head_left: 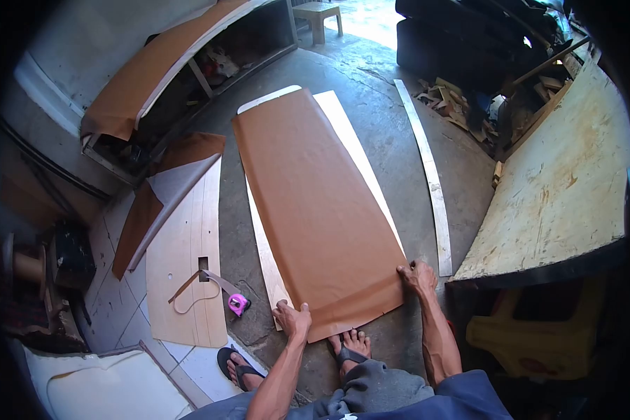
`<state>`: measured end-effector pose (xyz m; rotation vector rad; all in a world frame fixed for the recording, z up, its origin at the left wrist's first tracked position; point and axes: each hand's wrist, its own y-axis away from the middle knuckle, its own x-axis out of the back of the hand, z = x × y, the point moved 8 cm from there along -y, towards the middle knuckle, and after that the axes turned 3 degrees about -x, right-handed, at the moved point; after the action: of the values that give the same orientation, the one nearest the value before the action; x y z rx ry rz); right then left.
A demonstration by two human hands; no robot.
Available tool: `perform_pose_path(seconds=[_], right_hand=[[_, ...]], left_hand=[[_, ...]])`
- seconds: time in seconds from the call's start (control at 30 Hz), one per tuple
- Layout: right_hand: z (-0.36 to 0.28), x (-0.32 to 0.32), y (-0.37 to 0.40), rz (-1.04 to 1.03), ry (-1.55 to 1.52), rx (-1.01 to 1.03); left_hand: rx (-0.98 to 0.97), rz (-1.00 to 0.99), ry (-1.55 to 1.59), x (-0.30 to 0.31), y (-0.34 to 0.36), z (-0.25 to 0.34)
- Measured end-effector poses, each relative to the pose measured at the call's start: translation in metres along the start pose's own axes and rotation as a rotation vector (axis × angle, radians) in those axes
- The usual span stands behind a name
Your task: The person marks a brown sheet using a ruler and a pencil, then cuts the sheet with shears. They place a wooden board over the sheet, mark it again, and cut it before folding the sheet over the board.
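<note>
A brown sheet of covering (322, 203) lies over a long pale board (353, 143) on the floor, its near edge close to my sandalled foot. My left hand (292, 320) is at the near left corner, thumb and fingers closed on the sheet's edge beside the board. At the near right corner, my right hand (418, 276) pinches the edge of the same sheet. A white rounded end (267, 98) shows past the sheet's far edge.
Left of the sheet are a cut wooden panel (182, 294), a pink tape measure (239, 303) and folded brown material (143, 217). A thin wooden strip (427, 182) lies to the right, before a large worn tabletop (553, 175). A stool (317, 14) stands far back.
</note>
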<state>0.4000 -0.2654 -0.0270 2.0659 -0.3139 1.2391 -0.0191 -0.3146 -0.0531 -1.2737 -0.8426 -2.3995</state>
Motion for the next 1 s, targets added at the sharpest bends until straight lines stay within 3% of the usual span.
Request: perform_pose_path(seconds=[0.1,0.17,0.23,0.33,0.47,0.57,0.63,0.7,0.73,0.83,0.87,0.93,1.0], right_hand=[[0.004,-0.004,0.002,-0.098,0.027,0.005],[0.009,-0.026,0.001,-0.154,-0.021,0.121],[0.008,-0.031,0.013,-0.14,-0.026,0.113],[-0.004,-0.022,0.038,-0.065,0.052,0.113],[-0.007,-0.024,0.049,-0.025,0.041,0.084],[-0.004,-0.028,0.053,0.022,-0.003,0.081],[-0.009,-0.027,0.056,-0.013,-0.271,0.114],[-0.012,-0.027,0.052,-0.016,-0.201,0.11],[-0.017,-0.026,0.054,-0.054,-0.32,0.136],[-0.047,-0.009,0.056,-0.147,-0.556,0.153],[-0.061,-0.007,0.055,-0.214,-0.672,0.13],[-0.092,-0.001,0.026,-0.153,-0.606,0.192],[-0.142,0.01,-0.018,-0.145,-0.504,0.358]], left_hand=[[-0.053,0.078,0.06,0.001,-0.004,-0.003],[0.131,-0.113,0.301,-0.003,-0.005,-0.01],[0.038,-0.054,0.241,0.0,-0.019,-0.018],[0.111,-0.115,0.388,0.003,-0.032,-0.032],[0.034,-0.085,0.271,0.006,-0.043,-0.037],[0.157,-0.179,0.489,-0.005,-0.04,-0.045],[0.113,-0.173,0.544,-0.007,-0.046,-0.05],[0.083,-0.205,0.557,0.002,-0.045,-0.044],[0.044,-0.163,0.403,0.024,-0.037,-0.025],[0.079,-0.132,0.429,0.035,-0.039,-0.006],[0.235,-0.324,0.541,0.029,-0.035,0.005],[0.223,-0.565,0.895,0.026,-0.054,0.052],[0.171,-0.705,1.026,0.009,-0.131,0.093]])
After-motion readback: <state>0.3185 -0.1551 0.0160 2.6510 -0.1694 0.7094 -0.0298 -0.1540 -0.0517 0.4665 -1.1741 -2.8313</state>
